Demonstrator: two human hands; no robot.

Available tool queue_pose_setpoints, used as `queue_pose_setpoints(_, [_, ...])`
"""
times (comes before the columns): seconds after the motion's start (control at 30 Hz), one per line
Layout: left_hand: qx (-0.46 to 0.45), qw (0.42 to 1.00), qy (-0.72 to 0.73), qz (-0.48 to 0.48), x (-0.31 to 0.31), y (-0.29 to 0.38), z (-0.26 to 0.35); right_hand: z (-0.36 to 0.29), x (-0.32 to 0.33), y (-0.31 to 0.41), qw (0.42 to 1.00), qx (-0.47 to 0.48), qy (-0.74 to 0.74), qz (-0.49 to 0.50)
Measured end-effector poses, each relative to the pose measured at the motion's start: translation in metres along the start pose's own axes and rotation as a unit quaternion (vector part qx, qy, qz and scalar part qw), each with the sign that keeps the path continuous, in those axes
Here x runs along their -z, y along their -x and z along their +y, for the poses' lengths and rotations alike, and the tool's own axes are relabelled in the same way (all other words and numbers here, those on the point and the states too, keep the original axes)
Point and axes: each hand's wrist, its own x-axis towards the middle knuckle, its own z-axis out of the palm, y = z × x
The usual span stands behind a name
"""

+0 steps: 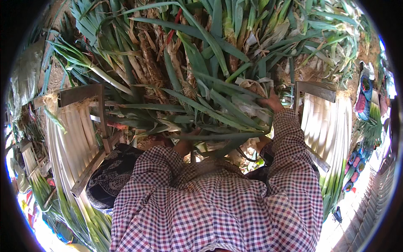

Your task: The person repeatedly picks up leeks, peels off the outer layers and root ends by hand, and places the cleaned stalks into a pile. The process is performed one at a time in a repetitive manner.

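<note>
Green onion stalks with long leaves (217, 110) lie across in front of me, over my lap. My right hand (273, 101) is at their right end, its fingers against blurred leaves and some thin whitish sheet; whether it grips them is hard to tell. My left hand (185, 143) is mostly hidden under the leaves, with only part by the wrist showing. Beyond them lies a heap of unpeeled green onions (151, 60) with soil and roots on them. One pale, clean green onion (108, 78) rests on the heap at the left.
Metal frames stand at my left (102, 119) and right (316, 91). Cleaned white green onions rest in rows at the left (72, 129) and right (327, 123), beside those frames. A clear plastic sheet (26, 75) lies far left. Several blue and pink bundles (354, 170) are at far right.
</note>
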Motion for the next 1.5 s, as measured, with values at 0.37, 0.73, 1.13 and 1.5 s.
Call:
queue_pose_setpoints(0.37, [-0.108,0.895,-0.389,-0.188,-0.07,0.026,0.012,-0.027,-0.083,0.057,0.991,0.081,0.02,-0.106])
queue_pose_setpoints(0.73, [-0.242,0.909,-0.312,-0.136,-0.046,0.156,0.03,-0.054,-0.17,0.134,0.974,0.212,-0.077,0.003])
queue_pose_setpoints(1.13, [-0.454,0.641,-0.552,-0.279,-0.24,0.299,0.192,-0.116,0.028,0.145,0.932,0.217,0.009,0.289])
queue_pose_setpoints(1.5, [-0.522,0.585,-0.619,0.044,-0.281,0.264,0.371,-0.203,0.221,0.138,0.823,0.185,0.201,0.498])
